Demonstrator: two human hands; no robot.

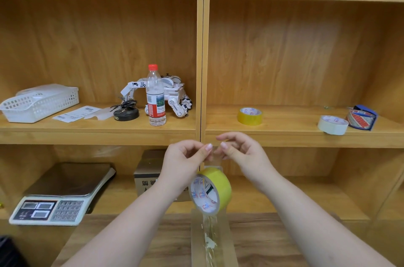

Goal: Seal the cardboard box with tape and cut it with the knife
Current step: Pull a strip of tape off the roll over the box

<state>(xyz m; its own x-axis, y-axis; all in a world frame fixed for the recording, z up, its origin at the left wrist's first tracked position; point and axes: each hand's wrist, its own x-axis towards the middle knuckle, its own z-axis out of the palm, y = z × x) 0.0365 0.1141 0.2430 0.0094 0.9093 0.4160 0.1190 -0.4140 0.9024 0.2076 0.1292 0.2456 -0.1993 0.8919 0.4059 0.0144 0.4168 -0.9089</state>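
A yellow tape roll (pixel 211 192) hangs in the air at the lower middle, dangling from a clear strip of its own tape. My left hand (pixel 185 157) and my right hand (pixel 240 153) are raised side by side above the roll, and both pinch the strip's upper end between thumb and fingertips. Under the roll lies the brown cardboard box (pixel 131 242), with a band of clear tape (pixel 213 242) running along its top towards me. I see no knife.
Wooden shelves fill the view. On the upper shelf stand a white basket (pixel 39 102), a water bottle (pixel 155 96), a toy robot (pixel 170 96), a yellow tape roll (pixel 249 116), a white roll (pixel 332 124) and a roll in a blue holder (pixel 361 118). Below sit a scale (pixel 61 194) and a small carton (pixel 147 173).
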